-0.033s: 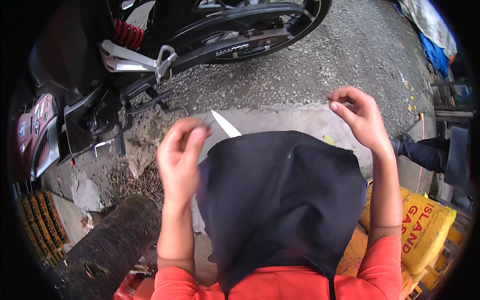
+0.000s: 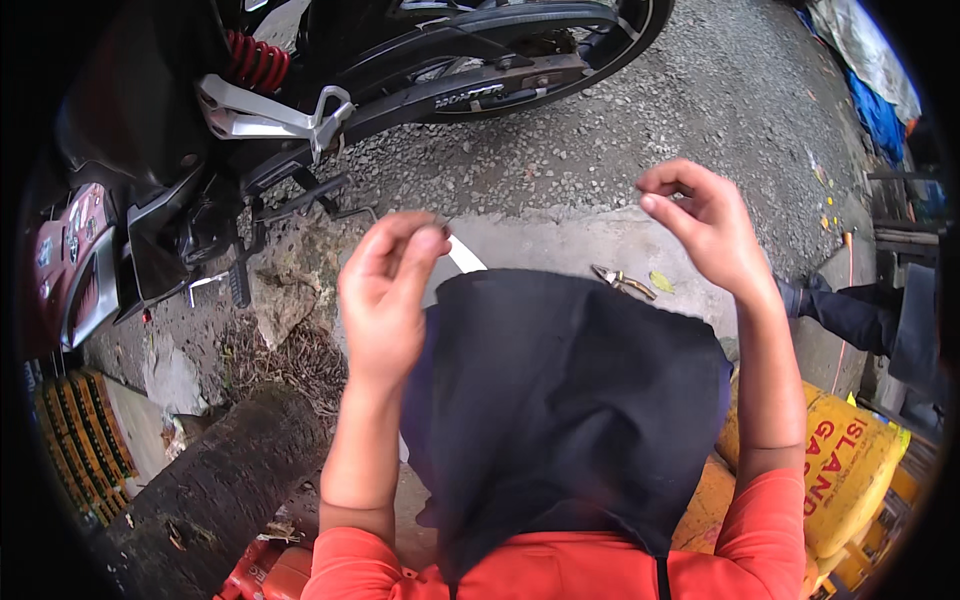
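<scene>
A motorcycle stands on gravel near a dark log

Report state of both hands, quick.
Left hand: pinched closed, apparently on something small and dark.
Right hand: curled; can't tell whether holding anything.

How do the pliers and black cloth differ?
The pliers lie on the concrete; the black cloth spreads out from the red shirt. The pliers look small; the cloth looks larger. The pliers show tan handles; the cloth is dark and creased. Neither is in the left hand or the right hand.
</scene>
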`<state>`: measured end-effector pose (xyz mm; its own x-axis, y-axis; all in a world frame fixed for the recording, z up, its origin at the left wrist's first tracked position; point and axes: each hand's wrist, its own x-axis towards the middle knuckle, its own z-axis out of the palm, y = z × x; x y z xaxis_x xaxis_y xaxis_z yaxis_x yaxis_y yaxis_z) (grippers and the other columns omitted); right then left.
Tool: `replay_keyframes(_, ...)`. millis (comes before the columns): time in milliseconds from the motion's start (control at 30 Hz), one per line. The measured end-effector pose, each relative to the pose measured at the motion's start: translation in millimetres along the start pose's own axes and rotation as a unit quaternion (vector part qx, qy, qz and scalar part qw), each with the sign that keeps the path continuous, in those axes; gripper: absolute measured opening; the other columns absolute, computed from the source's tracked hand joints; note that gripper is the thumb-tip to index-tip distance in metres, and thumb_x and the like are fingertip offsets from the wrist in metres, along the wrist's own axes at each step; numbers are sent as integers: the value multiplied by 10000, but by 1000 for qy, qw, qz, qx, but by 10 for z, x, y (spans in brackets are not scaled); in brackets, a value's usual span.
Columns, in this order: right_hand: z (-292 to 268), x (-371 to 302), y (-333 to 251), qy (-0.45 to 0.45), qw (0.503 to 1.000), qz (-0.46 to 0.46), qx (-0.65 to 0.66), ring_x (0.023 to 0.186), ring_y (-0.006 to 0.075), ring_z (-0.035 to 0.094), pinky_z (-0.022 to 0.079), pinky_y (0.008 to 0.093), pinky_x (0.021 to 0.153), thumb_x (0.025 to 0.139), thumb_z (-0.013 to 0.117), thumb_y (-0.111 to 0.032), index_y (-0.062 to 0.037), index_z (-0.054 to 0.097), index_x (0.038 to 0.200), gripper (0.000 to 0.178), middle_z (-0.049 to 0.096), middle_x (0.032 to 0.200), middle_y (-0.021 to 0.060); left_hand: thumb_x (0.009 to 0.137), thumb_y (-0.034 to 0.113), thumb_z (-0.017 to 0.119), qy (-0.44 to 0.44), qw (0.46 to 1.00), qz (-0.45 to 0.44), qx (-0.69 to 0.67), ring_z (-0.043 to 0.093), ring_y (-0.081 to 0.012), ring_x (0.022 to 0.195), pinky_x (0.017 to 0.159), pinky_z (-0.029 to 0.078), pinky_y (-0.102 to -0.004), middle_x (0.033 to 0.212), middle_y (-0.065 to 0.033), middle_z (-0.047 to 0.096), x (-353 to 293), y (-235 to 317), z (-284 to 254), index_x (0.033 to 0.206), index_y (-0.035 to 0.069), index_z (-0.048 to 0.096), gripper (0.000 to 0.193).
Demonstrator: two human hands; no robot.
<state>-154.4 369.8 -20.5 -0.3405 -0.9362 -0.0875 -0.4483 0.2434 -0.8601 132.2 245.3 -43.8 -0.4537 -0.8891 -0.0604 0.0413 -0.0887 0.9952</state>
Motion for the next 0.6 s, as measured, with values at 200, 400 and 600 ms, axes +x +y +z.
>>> replay_keyframes(200, 699, 1070, -270, -84, 973, -105, 185, 816, 107, 629, 508, 263, 737, 882, 678, -82, 3, 677, 992, 140, 686, 886, 39, 951, 114, 633, 96, 995, 16, -15, 616, -120, 908, 839, 492, -254, 992, -57, 657, 698, -189, 601, 1090, -39, 620, 207)
replay_keyframes(400, 691, 1730, -98, -170, 949, -102, 245, 737, 59, 582, 486, 236, 671, 872, 688, -91, 5, 678, 973, 139, 674, 843, 22, 941, 93, 637, 149, 986, 8, 69, 603, -83, 886, 780, 489, -227, 986, -47, 643, 1041, -189, 726, 1036, -36, 638, 160)
replay_keyframes(600, 538, 2092, -92, -265, 913, -91, 296, 718, 42, 540, 457, 227, 646, 868, 645, -55, 9, 636, 924, 86, 622, 803, 1, 918, 53, 658, 177, 980, -17, 89, 615, -84, 869, 768, 496, -226, 977, -49, 664, 1251, 47, 861, 1067, -40, 649, 176)
